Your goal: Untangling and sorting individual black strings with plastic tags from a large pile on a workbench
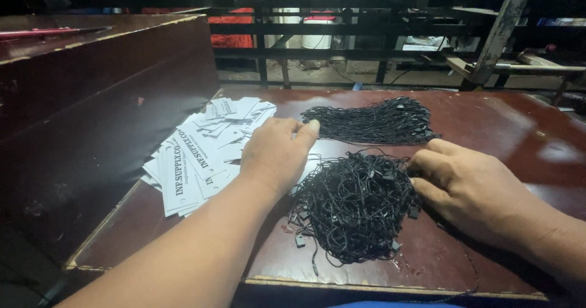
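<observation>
Two bare forearms reach in from the bottom of the frame over a dark red-brown worktable point(488, 125), with a tangled heap of black string loops with small plastic locks point(354, 207) lying between them near the table's front edge. At the heap's right side rests the right hand point(473, 186), its fingers curled and touching the strings; whether it pinches any strand cannot be told. Palm down sits the left hand point(278, 152), just above the heap's upper left, fingers drawn together with the thumb stretched forward; what, if anything, lies under the fingertips is hidden. Left of that hand lies a loose spread of white paper hang tags with black print point(198, 158), overlapping one another beside a raised dark wooden panel point(97, 107). Farther back on the table, a second, straighter bundle of black strings point(372, 122) lies apart from the heap. Beyond the table's far edge, black metal framing point(342, 33) crosses the background.
</observation>
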